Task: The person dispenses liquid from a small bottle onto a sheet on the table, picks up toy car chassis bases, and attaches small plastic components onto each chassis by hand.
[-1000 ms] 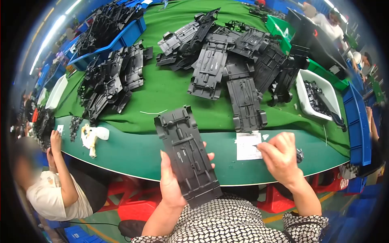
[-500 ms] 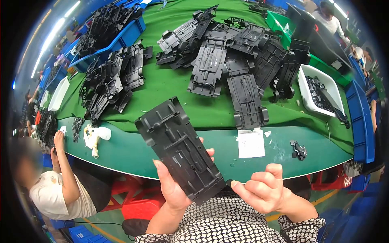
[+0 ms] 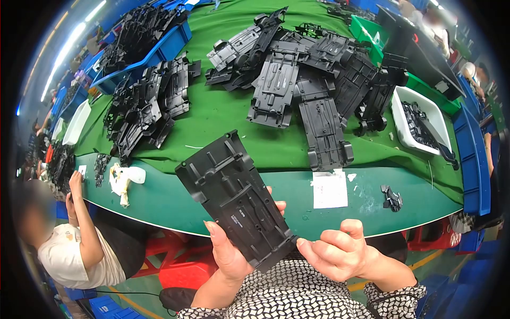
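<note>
My left hand (image 3: 231, 253) is closed round the lower part of a black plastic toy-car chassis (image 3: 239, 207), thumb on its near side and fingertips showing past its right edge. The chassis is tilted, with moulded ribs, bosses and small pale lettering facing me. My right hand (image 3: 340, 252) is curled, its thumb and index finger at the lower right corner of the chassis. Whatever those fingers pinch, if anything, is too small or hidden to make out. Beyond lies a pile of similar black chassis (image 3: 324, 127) on green cloth.
A white paper (image 3: 330, 190) and small black pieces (image 3: 391, 198) lie on the green tabletop. At right stands a white bin (image 3: 399, 119) of black parts. A blue crate (image 3: 154, 66) and more chassis (image 3: 151, 106) are at left, where a co-worker (image 3: 79, 252) sits.
My right thumb and index finger have moved slightly left, up against the chassis corner; a small dark bit seen at their tips is no longer distinct. The chassis has shifted only slightly.
</note>
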Action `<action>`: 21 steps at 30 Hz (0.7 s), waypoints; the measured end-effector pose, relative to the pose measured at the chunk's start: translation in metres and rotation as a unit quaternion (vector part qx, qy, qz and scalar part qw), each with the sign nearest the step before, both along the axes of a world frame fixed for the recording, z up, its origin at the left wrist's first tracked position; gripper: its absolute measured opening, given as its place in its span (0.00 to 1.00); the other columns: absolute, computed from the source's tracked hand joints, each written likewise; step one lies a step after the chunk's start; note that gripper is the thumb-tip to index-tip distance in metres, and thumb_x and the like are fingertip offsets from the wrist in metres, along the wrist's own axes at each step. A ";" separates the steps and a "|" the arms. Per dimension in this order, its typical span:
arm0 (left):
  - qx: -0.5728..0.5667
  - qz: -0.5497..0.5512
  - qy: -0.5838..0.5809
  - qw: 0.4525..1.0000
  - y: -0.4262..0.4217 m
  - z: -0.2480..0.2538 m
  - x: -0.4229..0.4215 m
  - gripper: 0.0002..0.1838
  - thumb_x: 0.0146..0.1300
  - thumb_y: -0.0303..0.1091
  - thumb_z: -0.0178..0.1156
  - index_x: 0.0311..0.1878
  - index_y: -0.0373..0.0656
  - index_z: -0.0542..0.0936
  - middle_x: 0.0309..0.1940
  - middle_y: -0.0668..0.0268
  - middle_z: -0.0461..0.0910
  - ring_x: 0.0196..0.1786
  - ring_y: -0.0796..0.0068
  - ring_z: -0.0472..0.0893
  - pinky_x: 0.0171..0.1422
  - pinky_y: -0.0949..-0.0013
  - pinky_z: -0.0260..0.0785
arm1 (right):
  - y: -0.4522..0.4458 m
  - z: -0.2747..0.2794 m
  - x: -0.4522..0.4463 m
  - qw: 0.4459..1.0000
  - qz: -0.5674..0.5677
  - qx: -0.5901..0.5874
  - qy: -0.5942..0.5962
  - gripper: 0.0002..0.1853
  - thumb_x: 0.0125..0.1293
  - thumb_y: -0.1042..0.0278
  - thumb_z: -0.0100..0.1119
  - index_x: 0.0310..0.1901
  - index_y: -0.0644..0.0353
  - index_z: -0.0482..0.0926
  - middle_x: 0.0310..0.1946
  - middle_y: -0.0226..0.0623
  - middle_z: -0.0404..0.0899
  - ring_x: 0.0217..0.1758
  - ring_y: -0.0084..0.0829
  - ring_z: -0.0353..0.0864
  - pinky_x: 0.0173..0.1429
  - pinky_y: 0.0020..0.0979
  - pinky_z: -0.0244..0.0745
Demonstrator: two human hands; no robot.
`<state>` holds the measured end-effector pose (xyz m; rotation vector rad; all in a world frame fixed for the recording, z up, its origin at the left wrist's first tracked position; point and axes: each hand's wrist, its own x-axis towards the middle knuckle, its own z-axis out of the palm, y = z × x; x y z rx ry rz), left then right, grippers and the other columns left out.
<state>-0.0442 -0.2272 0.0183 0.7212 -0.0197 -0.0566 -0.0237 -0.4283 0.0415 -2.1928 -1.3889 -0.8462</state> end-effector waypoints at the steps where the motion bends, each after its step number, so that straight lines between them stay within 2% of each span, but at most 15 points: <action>1: 0.002 -0.001 0.000 1.000 0.000 0.000 0.000 0.50 0.60 0.74 0.41 0.71 0.40 0.54 0.66 0.55 0.63 0.63 0.54 0.71 0.63 0.54 0.69 | 0.000 0.000 0.000 1.000 0.002 -0.002 -0.003 0.10 0.40 0.72 0.67 0.30 0.58 0.83 0.27 0.21 0.71 0.31 0.21 0.70 0.41 0.31 0.56; 16: 0.031 -0.001 -0.002 1.000 -0.003 0.005 -0.003 0.52 0.58 0.75 0.42 0.71 0.38 0.53 0.66 0.55 0.64 0.63 0.55 0.71 0.64 0.55 0.67 | 0.004 -0.001 0.002 1.000 0.022 -0.006 -0.004 0.10 0.43 0.71 0.65 0.31 0.60 0.82 0.27 0.23 0.71 0.31 0.21 0.71 0.40 0.29 0.56; 19: 0.029 0.013 -0.009 0.999 -0.003 0.000 -0.005 0.53 0.57 0.77 0.40 0.71 0.38 0.54 0.65 0.54 0.65 0.62 0.55 0.72 0.64 0.53 0.67 | 0.002 0.002 0.001 0.999 0.005 0.002 0.036 0.09 0.45 0.75 0.65 0.31 0.59 0.82 0.27 0.24 0.73 0.30 0.23 0.71 0.38 0.30 0.58; 21: -0.005 0.031 -0.041 0.999 0.000 -0.007 -0.006 0.54 0.56 0.79 0.37 0.70 0.37 0.54 0.64 0.54 0.65 0.61 0.55 0.72 0.65 0.53 0.66 | -0.002 0.009 -0.002 0.988 -0.030 0.059 0.142 0.07 0.50 0.77 0.65 0.33 0.61 0.82 0.27 0.26 0.76 0.29 0.21 0.73 0.36 0.29 0.63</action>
